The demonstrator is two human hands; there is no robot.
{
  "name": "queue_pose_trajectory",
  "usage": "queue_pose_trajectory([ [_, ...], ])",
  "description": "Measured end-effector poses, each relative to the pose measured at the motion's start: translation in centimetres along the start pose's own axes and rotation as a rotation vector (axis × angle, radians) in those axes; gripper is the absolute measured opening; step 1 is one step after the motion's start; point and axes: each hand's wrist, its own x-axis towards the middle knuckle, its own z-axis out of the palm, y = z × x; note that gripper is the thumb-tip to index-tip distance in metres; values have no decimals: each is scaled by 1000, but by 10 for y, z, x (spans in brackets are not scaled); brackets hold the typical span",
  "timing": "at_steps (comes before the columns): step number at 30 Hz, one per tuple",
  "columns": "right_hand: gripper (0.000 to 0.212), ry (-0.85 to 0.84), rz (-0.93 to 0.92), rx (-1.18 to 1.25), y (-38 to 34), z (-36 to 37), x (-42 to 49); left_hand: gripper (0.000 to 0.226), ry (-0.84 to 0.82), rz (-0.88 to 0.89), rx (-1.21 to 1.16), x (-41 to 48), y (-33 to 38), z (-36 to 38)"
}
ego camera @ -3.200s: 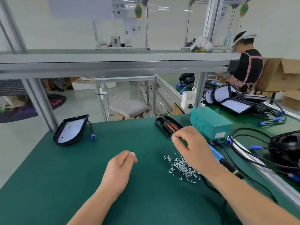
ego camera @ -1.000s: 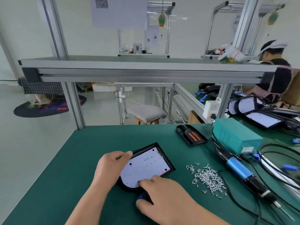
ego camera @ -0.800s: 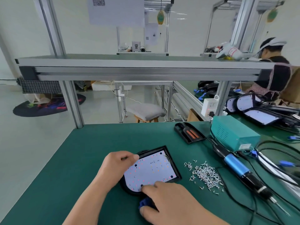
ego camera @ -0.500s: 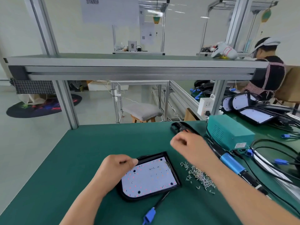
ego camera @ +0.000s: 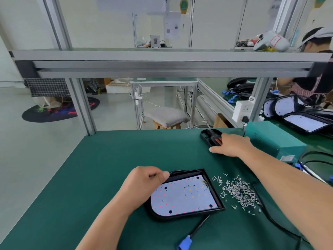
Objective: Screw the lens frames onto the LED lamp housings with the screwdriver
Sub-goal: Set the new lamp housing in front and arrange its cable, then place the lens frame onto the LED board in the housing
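**Q:** Why does the lamp housing (ego camera: 213, 191) lie flat near the front of the green bench (ego camera: 111, 168)?

**A:** Open side up and close to the body, presumably so that a frame can be laid on it and screwed from above. The left hand (ego camera: 144, 184) steadies it. The thumb lies on the far left rim and the fingers curl at the edge, clamped on the housing.

**Q:** And the right hand (ego camera: 232, 144)?

**A:** It reaches far right, onto a black tray (ego camera: 207, 135) holding something orange. Its fingers are hidden behind the knuckles, so whether they close on anything cannot be told.

**Q:** The screws (ego camera: 237, 193)?

**A:** Heaped loose just beside the housing's right edge, probably for easy reach. No screwdriver is in view.

**Q:** How does the housing look?

**A:** It is a black shell, square on the right and rounded at the near left. It surrounds a pale board (ego camera: 183, 194) dotted with red and orange points and a few dark holes. No lens frame covers it. A black lead runs from its near edge to a blue plug (ego camera: 184, 243).
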Motion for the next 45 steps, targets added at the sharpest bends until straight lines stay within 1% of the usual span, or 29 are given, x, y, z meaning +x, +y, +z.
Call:
queue_pose_trajectory([
  [3,55,36,7,35,-6,-2,-2,63,4,34,-24,-1,1,-2],
  [5,49,62,-17,83,-10,-6,-10,66,-4,33,-55,-2,3,-2],
  [7,51,98,-97,166,-15,-12,-24,66,-18,-13,-110,-3,5,-2],
  [8,55,119,-161,222,-17,-14,-31,61,-14,-45,-136,-2,4,-2],
  [10,66,148,-291,352,-19,-16,-54,49,4,-83,-169,-3,5,-3],
  [11,75,148,-346,428,-18,-18,-67,51,12,-83,-174,-4,6,-3],
  [13,92,117,-447,552,-15,-21,-97,62,29,-67,-181,-4,8,-4],
  [15,98,66,-553,616,-12,-24,-125,70,42,-73,-243,-4,9,-5],
  [17,95,4,-658,644,-12,-24,-146,75,47,-83,-303,-4,11,-6],
  [19,92,-66,-731,620,-13,-22,-161,77,30,-78,-347,-5,13,-6],
  [24,88,-225,-806,515,-20,-18,-171,80,-38,-73,-381,-6,14,-8],
  [26,86,-255,-811,503,-22,-19,-170,74,-65,-63,-326,-6,13,-9],
  [31,83,-296,-818,506,-23,-18,-166,44,-100,6,-229,-7,13,-10],
  [35,68,-309,-860,578,-26,-9,-165,13,-76,2,-181,-6,12,-9],
  [37,64,-304,-863,593,-27,-5,-167,3,-74,2,-133,-6,11,-9],
  [41,60,-278,-837,566,-29,1,-173,12,-72,3,-114,-7,12,-10],
  [45,55,-274,-836,578,-26,-4,-182,10,-134,4,-125,-8,16,-11],
])
